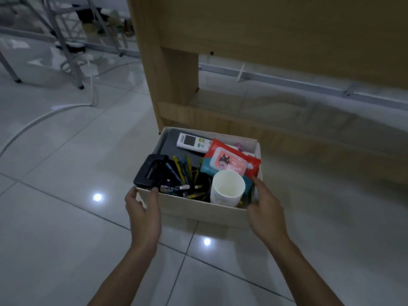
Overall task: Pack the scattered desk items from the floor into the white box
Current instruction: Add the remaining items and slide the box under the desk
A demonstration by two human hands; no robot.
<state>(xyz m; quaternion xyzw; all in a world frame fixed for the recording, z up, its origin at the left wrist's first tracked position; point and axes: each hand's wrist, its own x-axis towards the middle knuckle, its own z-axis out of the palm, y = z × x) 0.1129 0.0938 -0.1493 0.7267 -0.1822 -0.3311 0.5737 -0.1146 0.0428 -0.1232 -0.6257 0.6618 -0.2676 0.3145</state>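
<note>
The white box (198,208) sits on the tiled floor in front of a wooden desk. Inside it lie a white remote (194,142), a red wipes pack (231,162), a stack of paper cups (227,188), a black hole punch (152,171) and several pens (183,173). My left hand (143,208) grips the box's near left corner, thumb over the rim. My right hand (265,206) grips the near right corner, thumb inside against the wall.
The wooden desk (176,85) stands right behind the box, its lower shelf just above the floor. White cables (44,115) run across the tiles at the left. Metal chair legs (66,51) stand at the far left.
</note>
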